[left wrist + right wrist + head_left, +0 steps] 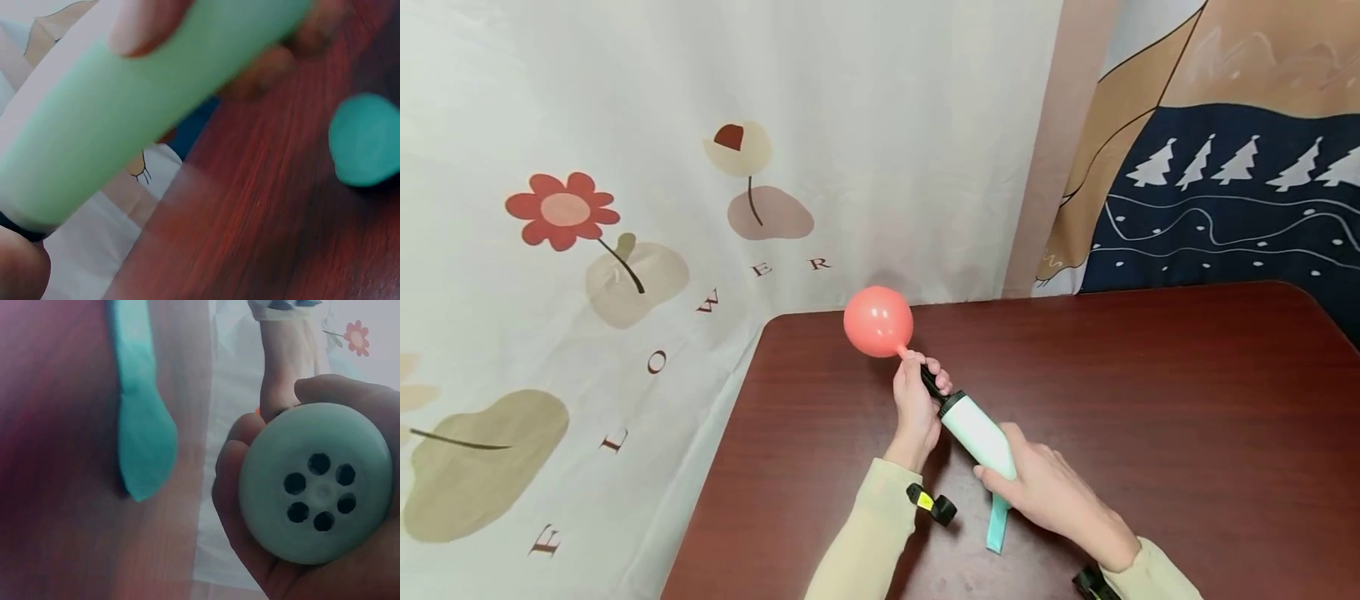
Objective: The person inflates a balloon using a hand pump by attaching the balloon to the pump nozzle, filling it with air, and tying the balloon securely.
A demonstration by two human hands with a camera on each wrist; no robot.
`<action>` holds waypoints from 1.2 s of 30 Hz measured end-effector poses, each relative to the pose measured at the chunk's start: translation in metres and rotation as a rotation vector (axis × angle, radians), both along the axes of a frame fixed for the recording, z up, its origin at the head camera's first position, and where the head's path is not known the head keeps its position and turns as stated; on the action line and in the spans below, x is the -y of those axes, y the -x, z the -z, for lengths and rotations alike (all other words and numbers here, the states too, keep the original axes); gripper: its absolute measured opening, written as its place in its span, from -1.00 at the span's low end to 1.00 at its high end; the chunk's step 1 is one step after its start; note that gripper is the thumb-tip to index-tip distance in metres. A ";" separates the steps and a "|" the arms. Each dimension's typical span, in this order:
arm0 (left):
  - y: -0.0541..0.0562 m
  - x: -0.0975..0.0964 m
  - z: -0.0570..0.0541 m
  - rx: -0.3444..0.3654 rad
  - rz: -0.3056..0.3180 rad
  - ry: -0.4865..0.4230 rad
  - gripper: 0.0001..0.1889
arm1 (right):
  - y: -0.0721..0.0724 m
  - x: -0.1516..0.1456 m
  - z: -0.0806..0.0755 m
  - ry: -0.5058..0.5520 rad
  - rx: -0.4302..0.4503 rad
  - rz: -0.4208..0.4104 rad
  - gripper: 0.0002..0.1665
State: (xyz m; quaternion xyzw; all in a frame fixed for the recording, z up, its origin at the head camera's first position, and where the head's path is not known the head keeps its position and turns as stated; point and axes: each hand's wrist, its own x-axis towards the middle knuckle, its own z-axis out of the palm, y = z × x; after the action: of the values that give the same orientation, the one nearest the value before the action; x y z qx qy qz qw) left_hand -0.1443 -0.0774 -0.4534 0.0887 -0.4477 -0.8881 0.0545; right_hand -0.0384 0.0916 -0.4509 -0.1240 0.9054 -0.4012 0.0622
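Observation:
A round, inflated coral-red balloon (878,322) sits at the far tip of a hand balloon pump, close to the table's back edge. My left hand (917,408) grips the balloon's neck and the pump's black front part (934,383). Round the pale green barrel of the balloon pump (977,433) curls my right hand (1052,492), near its rear end. That end cap (317,484) faces the right wrist camera and has a ring of several holes. A flat teal balloon (997,525) lies on the table just below the pump; its rounded end (365,140) shows in the left wrist view.
The dark red-brown wooden table (1150,417) has rounded corners. Behind it and along the left hangs a pale curtain (887,150) printed with flowers and letters. At the back right is a navy and tan cloth (1225,217) with white trees.

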 end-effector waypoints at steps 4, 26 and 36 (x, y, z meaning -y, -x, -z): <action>0.007 0.009 -0.003 -0.012 -0.016 -0.010 -0.73 | -0.006 0.001 -0.001 0.019 0.005 -0.001 -0.30; 0.019 0.010 -0.010 -0.036 -0.017 -0.051 -0.77 | -0.008 -0.016 -0.007 0.009 -0.034 -0.057 -0.34; 0.009 0.000 -0.007 -0.027 0.044 -0.028 -0.69 | -0.009 -0.015 -0.006 0.048 0.078 0.006 -0.24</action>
State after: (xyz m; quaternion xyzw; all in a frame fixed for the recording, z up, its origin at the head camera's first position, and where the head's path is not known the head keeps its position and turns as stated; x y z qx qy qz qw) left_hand -0.1533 -0.0776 -0.4460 0.0676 -0.4364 -0.8963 0.0398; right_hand -0.0297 0.1070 -0.4450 -0.1071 0.8928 -0.4274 0.0932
